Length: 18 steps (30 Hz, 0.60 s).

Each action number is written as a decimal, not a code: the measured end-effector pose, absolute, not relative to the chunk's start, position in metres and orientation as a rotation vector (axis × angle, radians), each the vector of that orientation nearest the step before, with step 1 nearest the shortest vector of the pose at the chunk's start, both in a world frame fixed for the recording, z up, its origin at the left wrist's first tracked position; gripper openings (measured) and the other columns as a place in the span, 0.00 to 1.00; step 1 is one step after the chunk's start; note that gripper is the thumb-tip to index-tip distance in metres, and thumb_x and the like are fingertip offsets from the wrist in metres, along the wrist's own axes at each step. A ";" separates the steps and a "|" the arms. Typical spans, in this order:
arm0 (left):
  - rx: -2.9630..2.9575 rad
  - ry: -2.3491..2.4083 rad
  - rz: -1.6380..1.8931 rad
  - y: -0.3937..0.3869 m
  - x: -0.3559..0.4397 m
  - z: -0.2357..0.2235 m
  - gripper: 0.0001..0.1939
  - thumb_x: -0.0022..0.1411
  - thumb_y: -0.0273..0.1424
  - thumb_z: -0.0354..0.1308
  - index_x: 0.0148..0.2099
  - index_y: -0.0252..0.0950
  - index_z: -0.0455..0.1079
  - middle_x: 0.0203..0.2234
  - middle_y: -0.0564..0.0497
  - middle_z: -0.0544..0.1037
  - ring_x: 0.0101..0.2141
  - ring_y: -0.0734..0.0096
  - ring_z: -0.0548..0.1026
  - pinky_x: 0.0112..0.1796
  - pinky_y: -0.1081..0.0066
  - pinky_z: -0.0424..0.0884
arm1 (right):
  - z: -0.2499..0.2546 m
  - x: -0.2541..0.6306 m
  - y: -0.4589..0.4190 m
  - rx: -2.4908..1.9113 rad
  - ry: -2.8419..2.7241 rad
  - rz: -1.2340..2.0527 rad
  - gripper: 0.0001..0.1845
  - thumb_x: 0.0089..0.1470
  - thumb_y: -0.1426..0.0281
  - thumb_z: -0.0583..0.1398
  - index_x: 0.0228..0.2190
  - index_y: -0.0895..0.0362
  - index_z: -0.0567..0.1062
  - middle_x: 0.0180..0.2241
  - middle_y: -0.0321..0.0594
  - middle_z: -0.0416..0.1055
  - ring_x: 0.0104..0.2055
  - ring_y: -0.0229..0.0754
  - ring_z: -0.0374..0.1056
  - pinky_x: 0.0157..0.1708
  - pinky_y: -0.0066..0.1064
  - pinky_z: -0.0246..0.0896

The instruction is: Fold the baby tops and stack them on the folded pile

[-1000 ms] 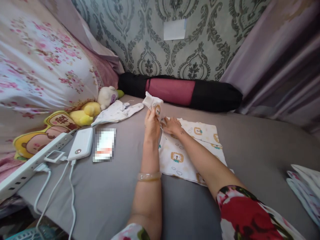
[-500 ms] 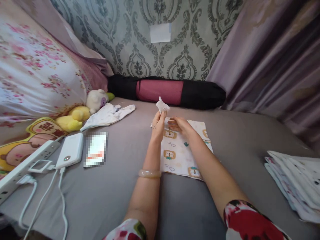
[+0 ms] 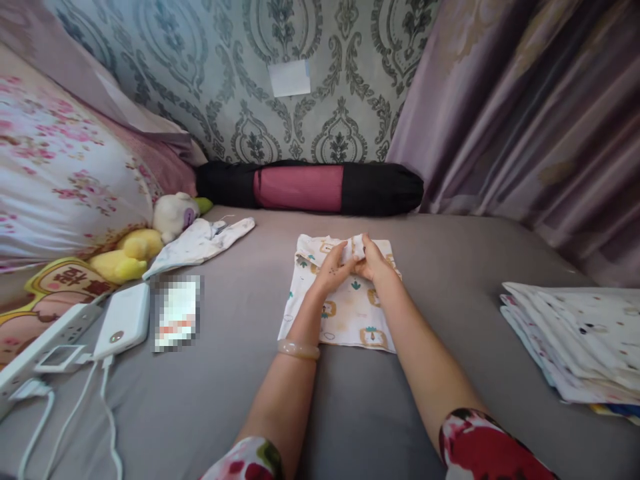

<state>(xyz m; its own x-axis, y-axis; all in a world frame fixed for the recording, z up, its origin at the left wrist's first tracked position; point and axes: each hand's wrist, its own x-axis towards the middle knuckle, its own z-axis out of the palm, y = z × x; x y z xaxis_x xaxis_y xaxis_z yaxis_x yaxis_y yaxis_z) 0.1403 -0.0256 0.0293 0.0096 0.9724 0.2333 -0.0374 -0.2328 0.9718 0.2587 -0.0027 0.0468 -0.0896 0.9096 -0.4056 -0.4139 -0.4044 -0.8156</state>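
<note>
A small white printed garment (image 3: 345, 320) with tan lion-like faces and green sprigs lies folded on the grey bed sheet in front of me. At its far edge, my left hand (image 3: 333, 269) curves around a gathered bit of the fabric, thumb and fingers on either side. My right hand (image 3: 373, 259) faces it and closes on the same raised fold. Some fingertips are hidden by the cloth and the hands themselves. A pale bangle (image 3: 299, 349) circles my left wrist.
At right is a stack of folded cloths (image 3: 575, 340). To the left lie another white garment (image 3: 203, 241), a blurred-out card (image 3: 176, 313), a power bank (image 3: 123, 321), a power strip (image 3: 55, 347) with cables, and plush toys (image 3: 127, 255). A black and pink bolster (image 3: 300, 187) lies along the wall.
My left hand has come down from holding up a white end of the garment. The far part is now folded over towards me, and both hands meet on it. The view has turned slightly right.
</note>
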 end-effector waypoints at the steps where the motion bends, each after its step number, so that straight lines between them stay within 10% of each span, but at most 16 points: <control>1: 1.361 1.072 1.389 -0.025 0.138 0.029 0.18 0.45 0.24 0.68 0.41 0.39 0.75 0.45 0.45 0.77 0.52 0.57 0.71 0.57 0.61 0.61 | 0.046 0.260 -0.003 -1.137 -0.640 1.689 0.31 0.62 0.46 0.38 0.41 0.53 0.69 0.36 0.46 0.76 0.40 0.49 0.73 0.39 0.47 0.70; 9: 1.440 1.779 1.401 -0.020 0.084 0.042 0.23 0.47 0.17 0.56 0.46 0.40 0.72 0.45 0.45 0.71 0.53 0.55 0.66 0.57 0.58 0.57 | 0.052 0.264 -0.009 -1.134 -0.651 1.671 0.11 0.57 0.66 0.61 0.41 0.59 0.72 0.36 0.44 0.78 0.38 0.45 0.74 0.42 0.45 0.73; 18: 1.614 2.091 0.991 -0.017 0.063 0.013 0.18 0.58 0.26 0.54 0.52 0.38 0.65 0.47 0.42 0.71 0.51 0.58 0.68 0.50 0.60 0.63 | 0.050 0.268 -0.004 -1.404 -0.779 1.316 0.08 0.56 0.78 0.57 0.35 0.60 0.76 0.27 0.39 0.77 0.29 0.38 0.74 0.34 0.30 0.72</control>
